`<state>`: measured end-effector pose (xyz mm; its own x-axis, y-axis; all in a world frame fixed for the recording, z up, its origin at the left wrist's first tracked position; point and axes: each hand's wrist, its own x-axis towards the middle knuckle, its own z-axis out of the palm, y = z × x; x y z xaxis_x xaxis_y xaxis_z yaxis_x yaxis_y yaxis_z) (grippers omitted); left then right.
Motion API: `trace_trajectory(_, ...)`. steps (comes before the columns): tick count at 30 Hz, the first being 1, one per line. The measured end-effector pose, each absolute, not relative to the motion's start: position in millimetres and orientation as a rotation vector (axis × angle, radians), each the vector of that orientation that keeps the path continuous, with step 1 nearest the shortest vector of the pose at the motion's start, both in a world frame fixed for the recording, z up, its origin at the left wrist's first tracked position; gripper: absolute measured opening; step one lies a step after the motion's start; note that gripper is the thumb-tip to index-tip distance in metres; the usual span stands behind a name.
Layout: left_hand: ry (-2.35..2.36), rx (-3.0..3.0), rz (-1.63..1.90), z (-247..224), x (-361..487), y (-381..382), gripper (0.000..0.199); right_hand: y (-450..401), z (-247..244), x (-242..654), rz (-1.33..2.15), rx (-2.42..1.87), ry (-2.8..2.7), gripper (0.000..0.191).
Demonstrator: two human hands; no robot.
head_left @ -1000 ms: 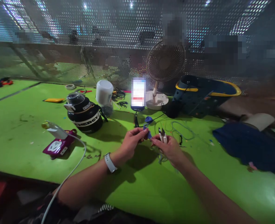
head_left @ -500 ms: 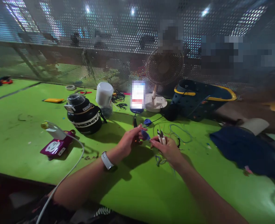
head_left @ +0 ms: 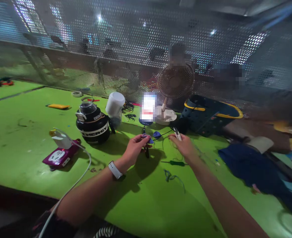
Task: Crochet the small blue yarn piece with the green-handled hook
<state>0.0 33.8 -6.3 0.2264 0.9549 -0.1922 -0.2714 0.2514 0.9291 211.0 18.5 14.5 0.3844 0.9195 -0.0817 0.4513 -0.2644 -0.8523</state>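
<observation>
Between the thumb and fingers of my left hand (head_left: 133,148) is a small blue-purple piece (head_left: 150,140), apparently knitted or crocheted. My right hand (head_left: 185,147) is wrapped round white-handled thread snips (head_left: 177,133), their dark blades pointing away from me. Its thumb and forefinger are pressed together; any thread between them is too fine to make out. Just beyond my hands lies a small blue rosette-like piece (head_left: 157,134). Below my right hand a thin tool with a green handle (head_left: 177,163) rests on the table, and nearer me a tangle of grey-blue yarn (head_left: 169,175).
On the green table (head_left: 141,208) stand a black bottle (head_left: 93,130), a white container (head_left: 115,103), a lit phone (head_left: 148,109), a fan (head_left: 164,115) and a dark basket (head_left: 210,115). A white cable (head_left: 83,177) runs from a purple power bank-like box (head_left: 59,157). Dark blue cloth (head_left: 247,168) lies right.
My hands have moved apart, the right one away to the right with the snips. The green-handled tool now shows on the table. The camera view has shifted slightly.
</observation>
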Motion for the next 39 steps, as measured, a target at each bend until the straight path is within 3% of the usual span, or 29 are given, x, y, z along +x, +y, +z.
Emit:
trace_trajectory(11, 0.900, 0.932, 1.079, -2, -8, 43, 0.033, 86, 0, 187, 0.868, -1.955, -1.198, 0.033)
trace_trajectory(18, 0.882, 0.888, 1.077, 1, -6, 39, 0.027, 56, 12, 212, 1.177, -1.557, -0.953, 0.035)
trace_trajectory(21, 0.875, 0.882, 1.058, 3, -4, 36, 0.027, 33, 11, 215, 1.370, -1.357, -0.867, 0.019)
trace_trajectory(26, 0.867, 0.889, 1.006, 6, -1, 28, 0.029, 6, 1, 206, 1.573, -1.095, -0.737, 0.018)
trace_trajectory(39, 0.844, 0.931, 1.011, 7, 6, 23, 0.014, -7, -3, 184, 1.610, -1.078, -0.626, 0.030)
